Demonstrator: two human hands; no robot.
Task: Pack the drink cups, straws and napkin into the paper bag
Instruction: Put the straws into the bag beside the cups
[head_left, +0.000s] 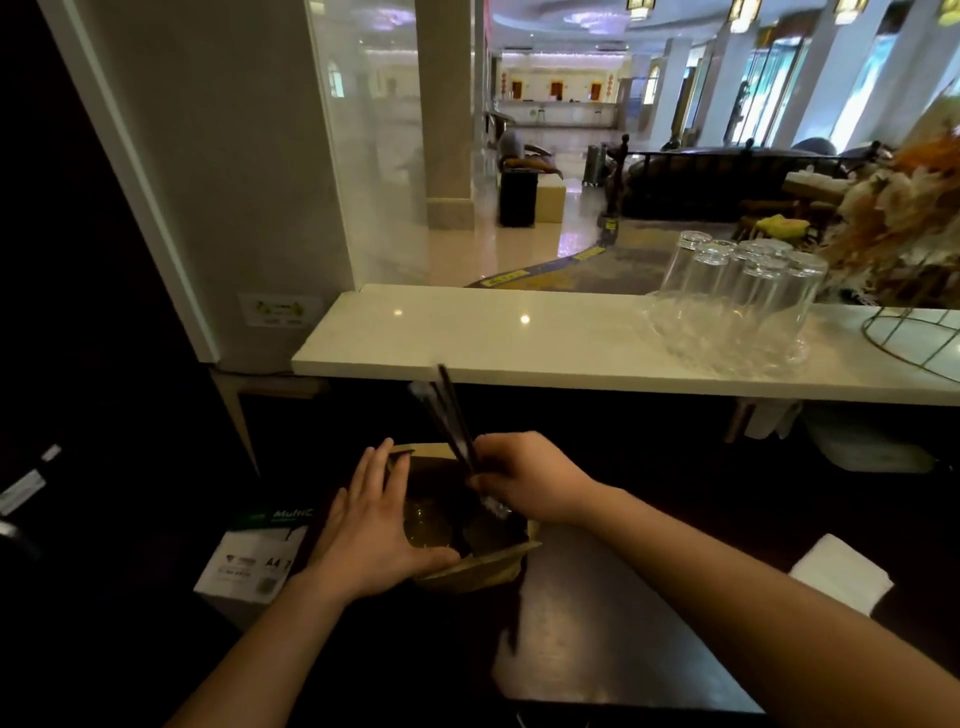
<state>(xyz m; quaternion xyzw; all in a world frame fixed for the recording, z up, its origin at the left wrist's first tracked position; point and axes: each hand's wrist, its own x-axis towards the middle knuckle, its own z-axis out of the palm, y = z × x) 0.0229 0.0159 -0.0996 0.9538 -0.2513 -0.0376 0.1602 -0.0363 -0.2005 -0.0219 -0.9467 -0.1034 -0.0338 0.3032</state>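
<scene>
The paper bag (483, 564) stands open on the dark table (613, 649), cups (431, 525) inside. My left hand (374, 535) lies flat, fingers spread, against the bag's left side; my right hand (524, 480), above its mouth, pinches the straws (454, 415). The napkin (841, 574) lies well right of the bag

daylight floods the lobby windows (769, 98) at top right, leaving the foreground dim and the dark tabletop (597, 649) murky. ceiling lamps throw two glare spots on the white ledge (467, 332). edges bow from wide-angle distortion; overall slightly soft.
</scene>
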